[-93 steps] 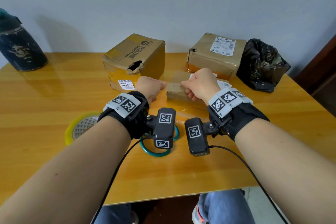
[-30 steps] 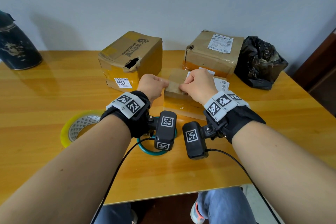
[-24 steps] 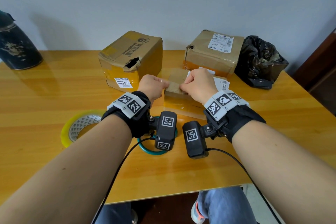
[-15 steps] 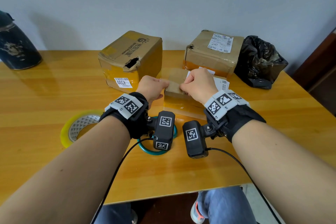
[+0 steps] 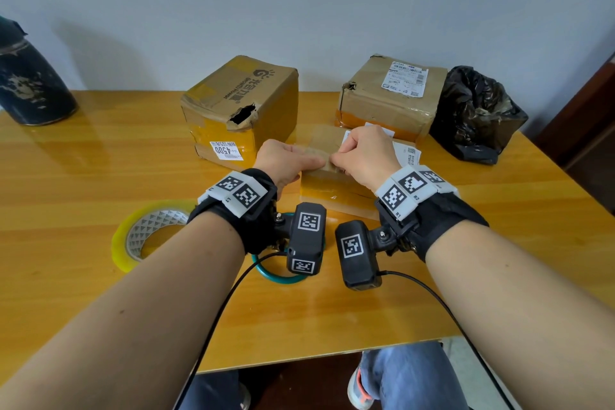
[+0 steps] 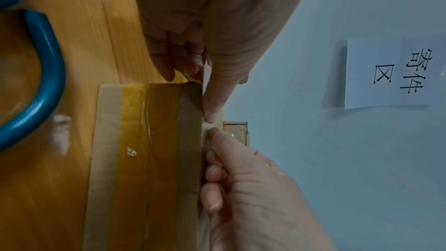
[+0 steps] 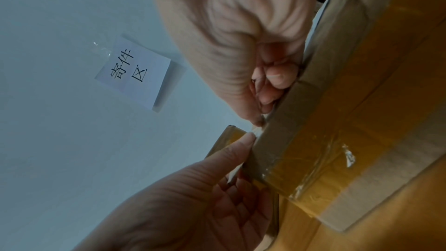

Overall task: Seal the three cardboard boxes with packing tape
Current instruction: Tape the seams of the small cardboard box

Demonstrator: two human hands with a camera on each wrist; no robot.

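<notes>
Far to the left on the surface (image 5: 83,170) stands a dark jug (image 5: 31,83), well out of your way. Nearer you lies the yellow tape roll (image 5: 146,236), flat and ready, and beside it a teal ring (image 5: 266,273) peeks out under your wrist camera.

Your left hand (image 5: 286,163) grips the left end of the small flat box (image 5: 332,183) so it cannot slide. Its thumb lies along the top edge and its fingers (image 6: 169,60) are curled down at the corner.

Your right hand (image 5: 362,153) meets it in the middle. Its thumb and fingers (image 7: 272,83) are curled and seem to pinch a small pale bit at the top edge, maybe a tape end; the view is too poor to be sure.

Behind your hands stands the torn box (image 5: 239,110), close to your left knuckles. To the right is the box with the white label (image 5: 389,96), and then a black bag (image 5: 476,113). None of them blocks you, but the torn box leaves little room.
</notes>
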